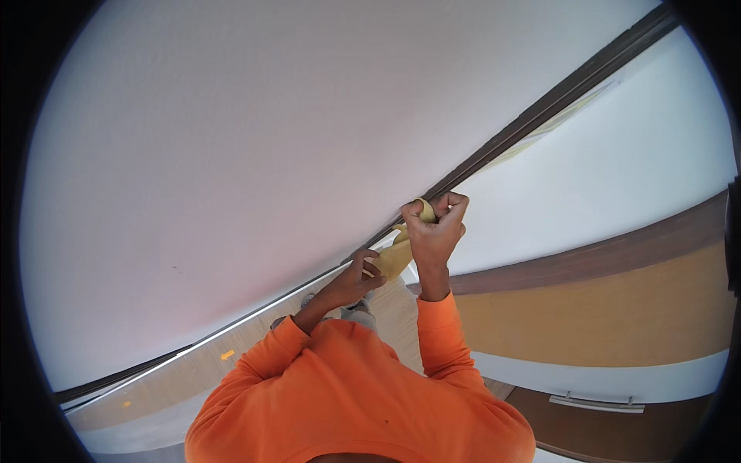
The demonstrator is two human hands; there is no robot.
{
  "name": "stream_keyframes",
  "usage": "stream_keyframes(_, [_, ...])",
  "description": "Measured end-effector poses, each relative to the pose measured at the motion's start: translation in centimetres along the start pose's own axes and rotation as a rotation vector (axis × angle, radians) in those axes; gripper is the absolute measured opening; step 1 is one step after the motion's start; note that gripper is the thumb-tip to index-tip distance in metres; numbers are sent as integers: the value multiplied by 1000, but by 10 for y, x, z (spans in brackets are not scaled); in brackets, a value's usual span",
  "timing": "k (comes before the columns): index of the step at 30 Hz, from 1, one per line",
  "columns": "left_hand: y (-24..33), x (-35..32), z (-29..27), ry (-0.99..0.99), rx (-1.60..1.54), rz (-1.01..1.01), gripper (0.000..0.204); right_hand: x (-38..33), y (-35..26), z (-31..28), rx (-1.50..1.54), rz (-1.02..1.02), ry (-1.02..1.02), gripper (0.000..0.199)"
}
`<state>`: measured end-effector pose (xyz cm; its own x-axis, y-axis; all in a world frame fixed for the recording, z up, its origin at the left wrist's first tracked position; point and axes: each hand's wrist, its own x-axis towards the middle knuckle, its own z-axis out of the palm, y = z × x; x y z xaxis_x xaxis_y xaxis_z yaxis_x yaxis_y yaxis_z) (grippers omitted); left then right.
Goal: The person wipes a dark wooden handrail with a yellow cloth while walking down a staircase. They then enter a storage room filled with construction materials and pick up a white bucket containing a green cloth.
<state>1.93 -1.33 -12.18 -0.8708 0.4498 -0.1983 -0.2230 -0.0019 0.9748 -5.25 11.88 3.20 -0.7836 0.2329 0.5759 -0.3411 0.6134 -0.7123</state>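
A yellow cloth [394, 261] hangs between my two hands, with one fold looping up beside my right thumb. My right hand [438, 231] is closed on its upper part, right against a long dark strip [532, 119] that runs along the edge of a pale wall panel. Lower and to the left, my left hand [356, 279] has its fingers bent around the cloth's lower end, close to the panel's edge. Part of the cloth is hidden behind my right hand.
A pale wall panel [231, 154] fills the upper left. At right are a white surface [602, 177], a brown-and-tan band [602, 309] and a dark drawer front [610, 432] with a metal handle [597, 403]. The wood-look floor [255, 339] carries an orange arrow [227, 355].
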Motion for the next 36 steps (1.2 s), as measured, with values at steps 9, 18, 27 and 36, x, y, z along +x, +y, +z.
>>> stream_keyframes(9, [-2,0,-1,-11,-29,-1,68,-4,6,-1,25,20,38,38])
stream_keyframes(18, [-8,1,3,-5,-13,-15,70,-2,7,-5,136,8,93,42])
stream_keyframes(27, [1,7,5,-41,-2,-12,68,-33,48,2,176,1,25,36])
stream_keyframes(36, [-4,9,4,-70,24,32,76,-22,14,19,69,16,-34,36])
